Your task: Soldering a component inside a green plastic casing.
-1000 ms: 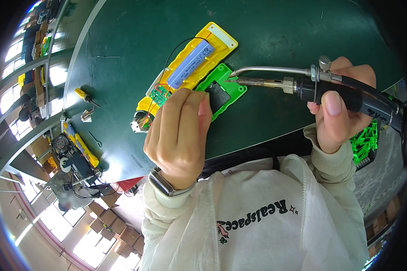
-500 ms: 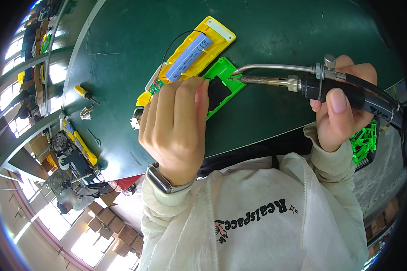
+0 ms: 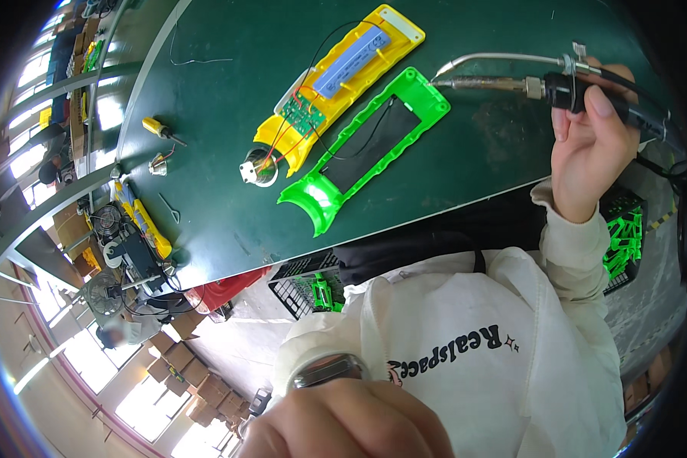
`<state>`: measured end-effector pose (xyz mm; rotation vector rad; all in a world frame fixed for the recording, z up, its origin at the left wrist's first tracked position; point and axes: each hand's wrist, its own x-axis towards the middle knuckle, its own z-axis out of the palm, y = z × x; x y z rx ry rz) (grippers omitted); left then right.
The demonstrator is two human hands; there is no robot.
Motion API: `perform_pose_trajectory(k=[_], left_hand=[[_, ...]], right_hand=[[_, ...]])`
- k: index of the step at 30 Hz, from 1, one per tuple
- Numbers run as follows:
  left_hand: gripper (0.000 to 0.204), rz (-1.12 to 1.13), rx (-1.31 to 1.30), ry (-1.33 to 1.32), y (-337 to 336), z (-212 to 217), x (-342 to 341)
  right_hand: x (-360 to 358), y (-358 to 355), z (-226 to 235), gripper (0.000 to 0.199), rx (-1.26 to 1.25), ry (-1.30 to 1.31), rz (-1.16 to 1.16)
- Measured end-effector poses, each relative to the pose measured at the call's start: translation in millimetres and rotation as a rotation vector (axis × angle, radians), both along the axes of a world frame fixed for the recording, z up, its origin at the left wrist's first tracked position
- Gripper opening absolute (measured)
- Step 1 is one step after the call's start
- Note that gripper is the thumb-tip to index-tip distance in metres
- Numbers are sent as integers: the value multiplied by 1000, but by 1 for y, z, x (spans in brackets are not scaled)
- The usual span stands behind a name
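Note:
My right hand [image 3: 594, 145] grips a soldering iron [image 3: 557, 91] by its dark handle; a curved metal tube is clamped alongside. Both tips lie at the far right end of a green plastic shell half [image 3: 427, 107]; whether they touch it I cannot tell. A black pad [image 3: 370, 143] lies inside this shell. Beside it is a yellow shell half [image 3: 404, 47] with a blue cylindrical battery [image 3: 351, 62], a green circuit board [image 3: 304, 114] and thin wires. A round lamp head [image 3: 261, 166] is at its near end. My left hand [image 3: 351, 424] is at the lower edge, fingers hidden.
On the green table [image 3: 481, 153] at left lie a yellow-handled screwdriver [image 3: 156, 127] and a small metal part [image 3: 158, 164]. A yellow tool [image 3: 146, 225] is beside black equipment. Crates of green parts [image 3: 624, 237] stand below the table's edge.
My left hand has left the shells and come back toward me, uncovering the circuit board and black pad. The iron remains in my right hand at the green shell's end. The view has shifted.

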<state>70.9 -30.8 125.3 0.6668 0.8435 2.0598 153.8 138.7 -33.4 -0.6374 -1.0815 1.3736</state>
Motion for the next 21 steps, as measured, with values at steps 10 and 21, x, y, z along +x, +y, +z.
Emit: perform_pose_trajectory(k=[10, 21], left_hand=[[9, -91, 60, -47, -22, 0, 22], [12, -152, 24, -365, -41, -4, 23]], right_hand=[[6, 5, -10, 20, 22, 11, 55], [6, 4, -11, 19, -14, -29, 8]])
